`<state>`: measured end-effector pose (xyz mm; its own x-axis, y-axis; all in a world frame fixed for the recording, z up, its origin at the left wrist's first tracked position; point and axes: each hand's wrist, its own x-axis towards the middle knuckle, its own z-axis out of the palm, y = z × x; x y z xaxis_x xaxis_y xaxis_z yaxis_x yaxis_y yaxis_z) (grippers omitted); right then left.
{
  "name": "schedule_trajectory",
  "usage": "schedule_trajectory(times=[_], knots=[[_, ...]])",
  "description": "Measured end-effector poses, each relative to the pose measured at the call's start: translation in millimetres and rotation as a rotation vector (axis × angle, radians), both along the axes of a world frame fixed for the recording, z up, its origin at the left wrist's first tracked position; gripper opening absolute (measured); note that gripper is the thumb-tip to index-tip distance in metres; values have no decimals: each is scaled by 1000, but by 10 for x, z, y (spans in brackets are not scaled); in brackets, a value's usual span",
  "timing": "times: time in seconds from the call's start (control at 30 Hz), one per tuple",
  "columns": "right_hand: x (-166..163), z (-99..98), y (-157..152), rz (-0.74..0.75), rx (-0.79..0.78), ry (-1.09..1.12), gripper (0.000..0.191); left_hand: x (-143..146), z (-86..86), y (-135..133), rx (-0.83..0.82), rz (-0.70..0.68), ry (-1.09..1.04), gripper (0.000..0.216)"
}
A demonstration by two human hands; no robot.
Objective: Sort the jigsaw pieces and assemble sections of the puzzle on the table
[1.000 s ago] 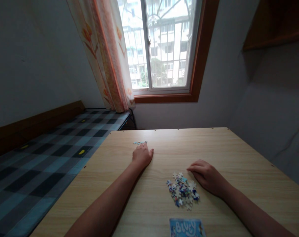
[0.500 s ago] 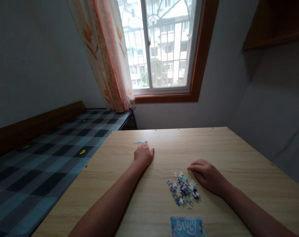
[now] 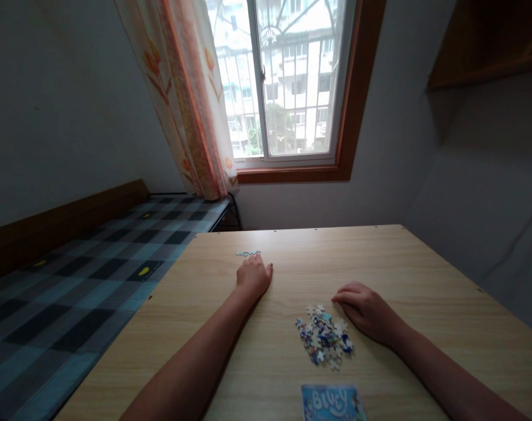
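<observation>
Left hand [image 3: 253,275]: palm down near the far edge of the table surface [image 3: 393,251], left of centre, thumb splayed well off the fingers, fingertips at a thin row of puzzle pieces [image 3: 244,254]. Looks like contact at the row's right end; can't tell if those pieces interlock, too small. Row lies just in from the far edge, nearer the far left corner than the far right one. Right hand [image 3: 362,304]: low at the surface, right of centre, fingers together and loosely bent, tips toward the left edge. Palm side hidden, so can't tell if it's pinching a piece. It sits just beside the puzzle pile [image 3: 323,339], off the pile's far right side. Pile is loose and overlapping, right of centre, on the near-edge side of both hands; mix of pale blanks and printed bits in blue, purple, some light green. A few pale pieces sit at its far fringe. Blue BLUEY-printed item [image 3: 333,403] lies between pile and near edge, partly cut off by the frame; box or card, can't tell. Checked bed [image 3: 116,263] runs along the left edge. Window [image 3: 292,88] beyond the far edge, floral curtain [image 3: 186,99] on its left side. Wooden shelf [image 3: 489,52] up on the right.
</observation>
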<state>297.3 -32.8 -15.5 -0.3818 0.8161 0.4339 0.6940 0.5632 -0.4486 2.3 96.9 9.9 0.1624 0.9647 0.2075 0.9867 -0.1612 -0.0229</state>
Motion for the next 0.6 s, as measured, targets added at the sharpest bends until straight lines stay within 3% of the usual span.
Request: schedule_trajectory(times=[0.37,0.6], knots=[[1,-11,5,-1,24,6,25,6,-4,4,-11,5,-17,55],[14,16,-5,3,44,-15,24,31,81,-61,47,-53,-52,41]])
